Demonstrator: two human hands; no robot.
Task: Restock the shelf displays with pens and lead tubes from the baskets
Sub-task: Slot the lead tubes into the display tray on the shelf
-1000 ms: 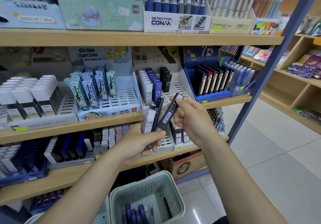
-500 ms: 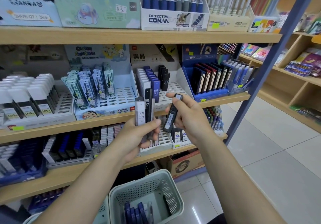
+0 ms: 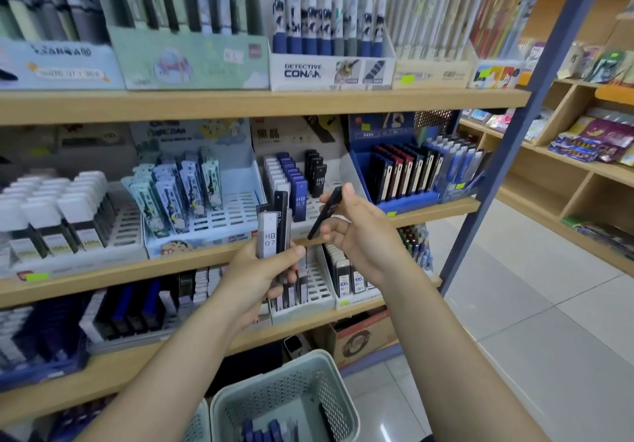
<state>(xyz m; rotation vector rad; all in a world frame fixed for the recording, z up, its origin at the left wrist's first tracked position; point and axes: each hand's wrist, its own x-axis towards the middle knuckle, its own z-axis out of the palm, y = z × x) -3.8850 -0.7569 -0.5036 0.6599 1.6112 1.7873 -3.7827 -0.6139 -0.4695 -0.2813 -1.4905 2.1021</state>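
Wooden shelves [image 3: 240, 105] packed with pen and lead displays fill the shop wall, above a tiled floor [image 3: 549, 338] and a grey basket [image 3: 284, 383]. The left hand [image 3: 260, 270] grips upright lead tubes [image 3: 271, 232] before the white display tray [image 3: 319, 201]. The right hand [image 3: 363, 235] pinches one black tube [image 3: 326, 215], tilted, top end up and right.
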